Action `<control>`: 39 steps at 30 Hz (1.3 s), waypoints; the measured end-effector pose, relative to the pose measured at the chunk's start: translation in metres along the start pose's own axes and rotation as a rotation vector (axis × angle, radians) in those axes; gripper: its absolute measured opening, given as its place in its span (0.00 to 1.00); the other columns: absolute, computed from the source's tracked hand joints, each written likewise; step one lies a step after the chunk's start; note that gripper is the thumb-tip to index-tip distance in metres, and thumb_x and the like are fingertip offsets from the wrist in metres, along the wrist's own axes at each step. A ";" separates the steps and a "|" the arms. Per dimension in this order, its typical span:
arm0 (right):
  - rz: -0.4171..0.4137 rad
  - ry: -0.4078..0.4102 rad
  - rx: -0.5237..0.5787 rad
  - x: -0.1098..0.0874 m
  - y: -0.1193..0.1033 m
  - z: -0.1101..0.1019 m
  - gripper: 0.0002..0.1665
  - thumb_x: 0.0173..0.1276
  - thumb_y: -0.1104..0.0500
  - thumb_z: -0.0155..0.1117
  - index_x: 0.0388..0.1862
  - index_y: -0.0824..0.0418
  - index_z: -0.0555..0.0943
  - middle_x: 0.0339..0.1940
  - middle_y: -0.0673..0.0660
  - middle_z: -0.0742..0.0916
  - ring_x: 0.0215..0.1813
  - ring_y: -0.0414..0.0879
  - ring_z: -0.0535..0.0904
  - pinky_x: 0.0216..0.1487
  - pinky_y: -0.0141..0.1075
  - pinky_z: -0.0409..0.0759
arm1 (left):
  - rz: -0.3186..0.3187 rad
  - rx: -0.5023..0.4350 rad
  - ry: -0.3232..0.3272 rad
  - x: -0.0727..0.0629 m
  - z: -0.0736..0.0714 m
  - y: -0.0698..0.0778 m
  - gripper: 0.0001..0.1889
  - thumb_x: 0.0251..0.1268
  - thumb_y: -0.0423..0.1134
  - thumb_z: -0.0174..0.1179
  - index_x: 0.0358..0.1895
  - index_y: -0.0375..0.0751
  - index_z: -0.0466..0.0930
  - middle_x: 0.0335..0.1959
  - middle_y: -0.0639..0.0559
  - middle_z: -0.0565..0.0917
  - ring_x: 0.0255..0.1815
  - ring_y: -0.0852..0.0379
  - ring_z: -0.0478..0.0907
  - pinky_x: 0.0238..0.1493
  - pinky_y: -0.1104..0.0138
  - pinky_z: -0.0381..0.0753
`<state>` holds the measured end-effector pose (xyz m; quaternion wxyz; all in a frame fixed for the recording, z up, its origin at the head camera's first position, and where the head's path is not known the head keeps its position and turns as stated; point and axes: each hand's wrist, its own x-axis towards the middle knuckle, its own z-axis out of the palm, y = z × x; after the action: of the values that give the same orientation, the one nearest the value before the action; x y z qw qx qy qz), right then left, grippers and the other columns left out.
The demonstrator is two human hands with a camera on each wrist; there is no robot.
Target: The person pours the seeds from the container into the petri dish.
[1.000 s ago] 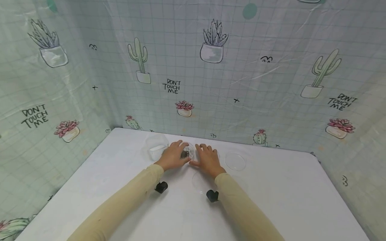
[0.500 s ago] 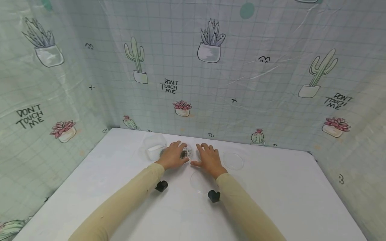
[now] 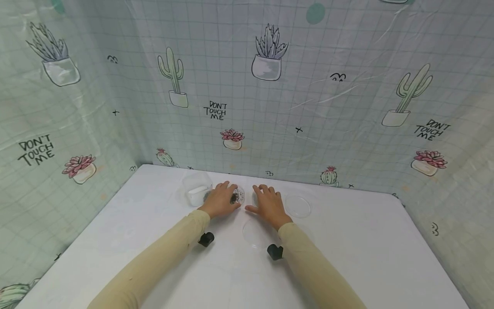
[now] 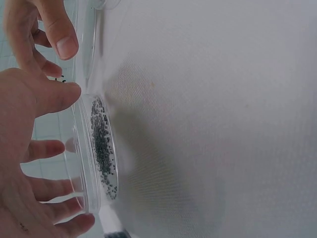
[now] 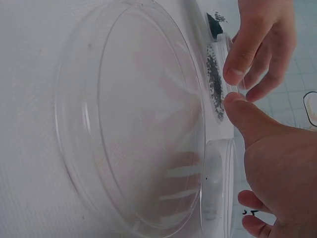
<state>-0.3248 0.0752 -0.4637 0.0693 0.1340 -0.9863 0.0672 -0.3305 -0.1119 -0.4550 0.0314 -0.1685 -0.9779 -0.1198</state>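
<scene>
My left hand (image 3: 221, 200) grips a clear petri dish (image 3: 239, 192) across its top, thumb at the near edge and fingers at the far side. Loose black granules (image 4: 101, 148) lie spread over the dish's floor in the left wrist view. Beside it my right hand (image 3: 268, 205) hovers with relaxed, parted fingers and holds nothing. A second clear petri dish (image 5: 214, 183) sits below that hand, with a few black specks. Nearer the right wrist camera is a larger-looking clear round dish (image 5: 143, 114), seen in the head view as a faint circle on the white table.
A frosted plastic tub (image 3: 197, 180) with a white piece (image 3: 198, 194) in front stands at the back left. Dark granules (image 5: 215, 26) lie past the left hand. Another clear round dish (image 3: 298, 207) is on the right of the white table (image 3: 216, 279). A printed curtain backs it.
My right hand has drawn slightly right, away from the granule dish. The left hand has shifted only a little at its dish, and the head view has turned slightly.
</scene>
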 end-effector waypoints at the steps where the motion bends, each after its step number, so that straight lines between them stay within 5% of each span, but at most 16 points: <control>1: -0.001 0.005 0.000 0.000 0.000 0.000 0.50 0.56 0.31 0.66 0.72 0.53 0.66 0.68 0.58 0.74 0.67 0.57 0.71 0.66 0.54 0.71 | -0.004 -0.001 -0.002 0.000 0.000 0.000 0.33 0.62 0.54 0.62 0.67 0.42 0.68 0.69 0.37 0.68 0.69 0.38 0.66 0.66 0.45 0.70; 26: 0.012 0.002 0.034 -0.005 0.007 -0.005 0.48 0.58 0.32 0.64 0.72 0.54 0.66 0.67 0.59 0.75 0.66 0.58 0.71 0.66 0.55 0.70 | -0.039 -0.042 -0.058 -0.001 -0.003 0.000 0.34 0.64 0.54 0.61 0.69 0.42 0.66 0.71 0.34 0.64 0.72 0.36 0.61 0.69 0.42 0.66; 39: 0.035 0.008 0.054 -0.006 0.019 -0.006 0.48 0.59 0.32 0.64 0.71 0.55 0.67 0.68 0.60 0.75 0.66 0.58 0.70 0.67 0.56 0.70 | 0.093 -0.074 0.085 -0.004 -0.010 -0.002 0.28 0.65 0.50 0.61 0.65 0.41 0.70 0.72 0.40 0.65 0.74 0.43 0.61 0.73 0.52 0.65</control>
<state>-0.3235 0.0953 -0.4612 0.0682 0.1181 -0.9860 0.0956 -0.3277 -0.1178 -0.4457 0.0724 -0.2094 -0.9617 -0.1612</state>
